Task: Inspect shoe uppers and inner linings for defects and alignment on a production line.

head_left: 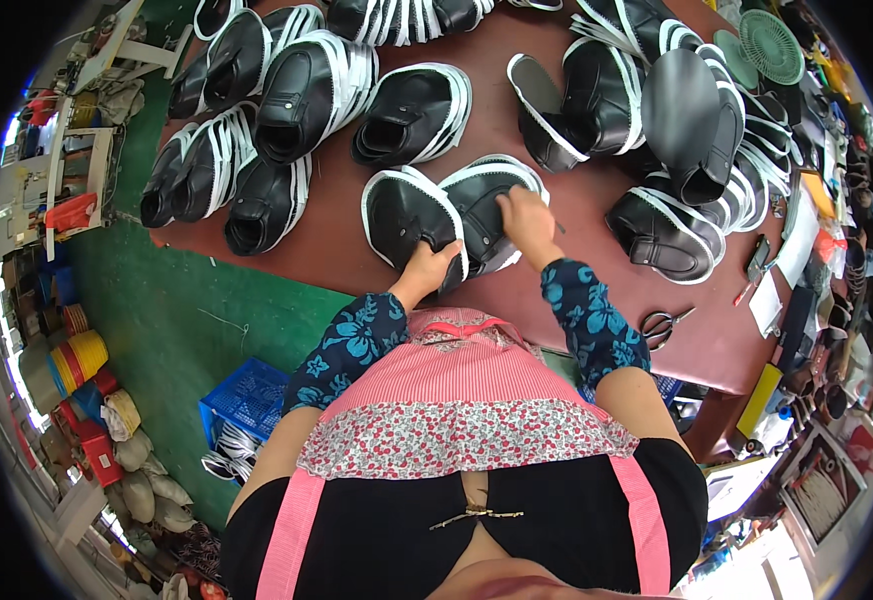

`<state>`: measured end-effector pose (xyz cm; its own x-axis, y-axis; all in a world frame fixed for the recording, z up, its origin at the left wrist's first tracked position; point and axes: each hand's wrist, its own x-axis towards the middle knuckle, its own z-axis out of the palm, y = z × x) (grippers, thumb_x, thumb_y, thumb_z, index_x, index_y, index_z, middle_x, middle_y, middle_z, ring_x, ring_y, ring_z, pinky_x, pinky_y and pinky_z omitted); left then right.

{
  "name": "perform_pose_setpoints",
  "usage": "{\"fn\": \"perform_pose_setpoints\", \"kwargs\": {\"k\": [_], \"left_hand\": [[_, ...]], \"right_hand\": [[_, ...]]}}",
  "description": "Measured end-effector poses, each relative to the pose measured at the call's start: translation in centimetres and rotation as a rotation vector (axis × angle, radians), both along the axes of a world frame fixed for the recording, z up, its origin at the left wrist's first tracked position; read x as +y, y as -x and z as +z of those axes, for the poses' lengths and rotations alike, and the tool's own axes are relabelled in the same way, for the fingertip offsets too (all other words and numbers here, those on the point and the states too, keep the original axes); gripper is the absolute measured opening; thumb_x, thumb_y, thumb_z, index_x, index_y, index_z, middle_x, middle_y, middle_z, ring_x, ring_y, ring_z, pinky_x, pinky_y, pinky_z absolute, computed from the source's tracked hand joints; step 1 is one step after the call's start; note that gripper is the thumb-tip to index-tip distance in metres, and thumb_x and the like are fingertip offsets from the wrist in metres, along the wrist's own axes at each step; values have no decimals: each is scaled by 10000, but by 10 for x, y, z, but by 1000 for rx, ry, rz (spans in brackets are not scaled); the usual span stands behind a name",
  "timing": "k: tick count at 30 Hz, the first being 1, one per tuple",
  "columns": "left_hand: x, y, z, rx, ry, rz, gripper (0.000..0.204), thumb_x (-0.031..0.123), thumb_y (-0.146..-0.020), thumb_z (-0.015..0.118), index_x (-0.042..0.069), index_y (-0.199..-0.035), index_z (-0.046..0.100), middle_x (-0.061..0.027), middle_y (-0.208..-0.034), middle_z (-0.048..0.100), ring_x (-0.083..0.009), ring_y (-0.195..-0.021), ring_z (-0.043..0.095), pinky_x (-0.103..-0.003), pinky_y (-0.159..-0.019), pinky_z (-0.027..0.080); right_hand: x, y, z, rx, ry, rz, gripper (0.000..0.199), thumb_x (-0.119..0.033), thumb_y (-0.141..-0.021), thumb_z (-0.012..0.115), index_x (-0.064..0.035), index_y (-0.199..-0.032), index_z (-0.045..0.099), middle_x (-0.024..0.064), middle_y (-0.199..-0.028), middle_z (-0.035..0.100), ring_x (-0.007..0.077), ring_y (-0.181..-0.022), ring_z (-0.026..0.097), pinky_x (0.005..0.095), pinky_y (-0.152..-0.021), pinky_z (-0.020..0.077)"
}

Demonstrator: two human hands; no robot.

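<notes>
My left hand [429, 270] grips the near edge of a black shoe upper [404, 215] with a white toothed border, thumb on top. Beside it, to the right, lies a second black shoe upper [479, 222] with a small stud on it, partly covered by the first. Over this second upper my right hand [530, 222] is closed, its fingertips against the black surface. A thin dark tip sticks out by the right wrist; what those fingers hold is too small to name. Both forearms wear dark sleeves with blue flowers.
Stacks of black shoe uppers with white edging [307, 95] fill the far left of the red-brown table [297, 262], and more uppers [662, 235] stand at the right. Scissors [665, 325] lie near the right front edge. A blue crate [247, 400] stands on the green floor.
</notes>
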<state>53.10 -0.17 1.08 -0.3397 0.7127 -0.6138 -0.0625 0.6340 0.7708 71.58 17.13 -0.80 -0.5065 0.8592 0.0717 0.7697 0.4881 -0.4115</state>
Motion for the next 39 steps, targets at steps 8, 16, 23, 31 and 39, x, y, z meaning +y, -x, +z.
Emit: {"fn": "perform_pose_setpoints", "kwargs": {"k": [8,16,23,31,39], "left_hand": [[4,-1,11,-30,-79,9,714,389,-993,818,-139,-1430,617,-241,-1386,720,-335,-1283,695,-401,-1111,531],[-72,-3,67,527,-154,-476,611,422,-1006,784,-59,-1375,711,-322,-1407,687,-479,-1331,649,-475,-1137,524],[-78,-31,48,913,-526,-522,559,74,-889,796,-3,-1424,651,-290,-1324,684,-495,-1241,645,-536,-1088,535],[-75,-16,67,674,-468,-376,530,139,-917,866,-23,-1372,648,-271,-1294,721,-483,-1216,686,-497,-1027,564],[-34,80,144,922,-573,-457,391,290,-1024,797,-40,-1173,650,-259,-1010,761,-506,-902,742,-563,-798,591]], "right_hand": [[22,-16,5,97,-60,33,333,-351,-1092,637,-58,-945,699,207,-972,766,424,-939,723,573,-863,565],[-69,-70,12,630,680,-569,443,-376,-1175,561,33,-1037,661,93,-901,700,183,-823,637,367,-751,539],[-82,-52,65,885,804,-564,400,-358,-1180,569,9,-1055,667,56,-915,687,124,-834,637,317,-739,541],[-89,-53,69,1340,1208,-624,371,-363,-1190,555,-25,-1115,687,100,-1034,761,176,-862,747,332,-775,614],[-109,-73,31,1185,913,-776,345,-349,-1156,630,-23,-1075,708,60,-920,731,142,-774,663,291,-694,538]]}}
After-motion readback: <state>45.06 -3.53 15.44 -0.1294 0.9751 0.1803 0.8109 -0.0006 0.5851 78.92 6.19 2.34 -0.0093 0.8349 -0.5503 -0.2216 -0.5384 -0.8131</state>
